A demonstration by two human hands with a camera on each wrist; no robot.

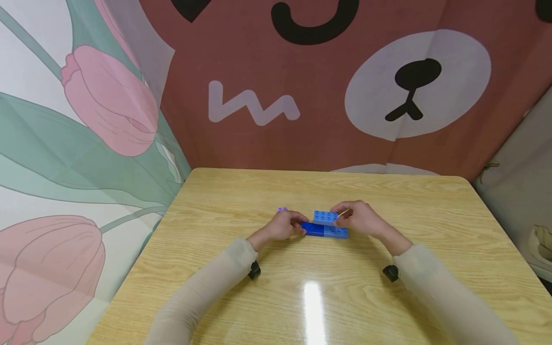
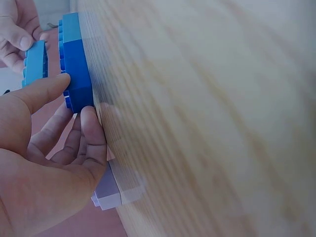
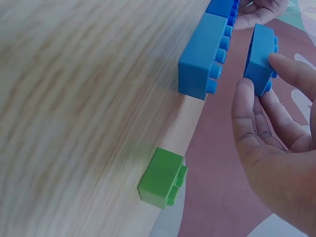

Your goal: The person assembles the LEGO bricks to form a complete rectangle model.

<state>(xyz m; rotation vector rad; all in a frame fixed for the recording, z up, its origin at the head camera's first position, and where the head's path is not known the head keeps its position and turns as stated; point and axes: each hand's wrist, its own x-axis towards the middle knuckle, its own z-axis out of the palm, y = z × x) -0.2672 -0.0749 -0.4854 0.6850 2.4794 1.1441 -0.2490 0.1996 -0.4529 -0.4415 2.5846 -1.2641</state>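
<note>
A dark blue brick (image 1: 313,229) and a lighter blue brick (image 1: 336,232) lie end to end on the table, studs up. My left hand (image 1: 284,225) holds the free end of the dark blue one, with the thumb over its studded side in the left wrist view. Above and slightly behind this row, a second light blue brick (image 1: 324,217) is raised in the air. My right hand (image 1: 357,218) pinches it by its right end between thumb and fingers. In the right wrist view this raised light blue brick (image 3: 260,59) shows its hollow underside edge, apart from the row.
The wood-grain table (image 1: 276,292) stands against a printed cloth backdrop (image 1: 319,134). A purple brick (image 1: 282,209) sits just behind my left hand. A green brick (image 3: 163,177) stands on the table near my right hand, hidden in the head view.
</note>
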